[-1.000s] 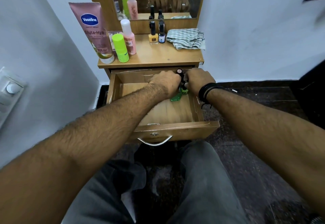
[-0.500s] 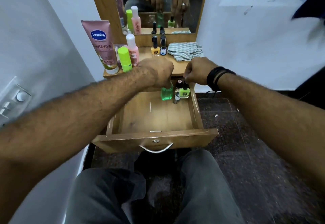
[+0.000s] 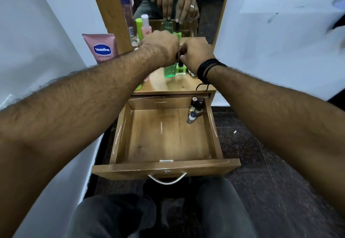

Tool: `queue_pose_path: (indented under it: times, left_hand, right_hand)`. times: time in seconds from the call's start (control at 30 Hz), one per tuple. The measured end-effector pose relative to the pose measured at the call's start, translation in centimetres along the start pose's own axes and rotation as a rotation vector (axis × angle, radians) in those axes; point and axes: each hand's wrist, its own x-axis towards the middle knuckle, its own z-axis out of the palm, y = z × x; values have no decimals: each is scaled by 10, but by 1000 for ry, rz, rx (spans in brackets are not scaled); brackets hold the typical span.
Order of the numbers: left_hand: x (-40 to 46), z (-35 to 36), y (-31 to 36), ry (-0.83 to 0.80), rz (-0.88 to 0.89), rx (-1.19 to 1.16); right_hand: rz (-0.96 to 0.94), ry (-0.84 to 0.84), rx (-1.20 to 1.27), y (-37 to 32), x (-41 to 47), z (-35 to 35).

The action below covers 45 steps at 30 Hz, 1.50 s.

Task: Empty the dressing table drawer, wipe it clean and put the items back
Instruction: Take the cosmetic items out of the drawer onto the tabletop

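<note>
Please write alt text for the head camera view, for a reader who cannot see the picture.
A person's left hand holds a clear green bottle and the right hand a lime-green nail polish bottle just above the dressing table top. Below, the open drawer holds only a few small bottles in its back right corner.

Both arms reach forward, left hand point(image 3: 161, 48) and right hand point(image 3: 197, 54) curled, knuckles up.

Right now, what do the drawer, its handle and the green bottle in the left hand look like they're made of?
Drawer: wood-grain board, probably laminate, since its glossy walls throw streaks of glare.
Handle: silvery metal, a thin shiny bent bar.
Green bottle: clear green glass or hard plastic; light passes through it, which one is unclear. The left hand holds it by the top.
</note>
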Motion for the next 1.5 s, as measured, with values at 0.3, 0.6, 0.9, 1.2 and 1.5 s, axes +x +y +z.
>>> queue_pose_path:
  times: [0.3,0.6,0.9,1.2,1.5]
  left_hand:
    - [20,16,-8,-32,-22,19]
    - [24,19,-11,0,-40,18]
    - [15,16,-12,31,-62,37]
    - [-32,24,16,88,133,-30]
    - [-89,98,61,-175,235,-53]
  right_hand:
    - [-12,-12,-30,4,18,22]
    - [-8,-14,-40,3,25,27]
    - [20,-21,-4,6,17,26]
    - [16,-11,-11,27,-43,12]
    - [138,-253,-69,74,-118,42]
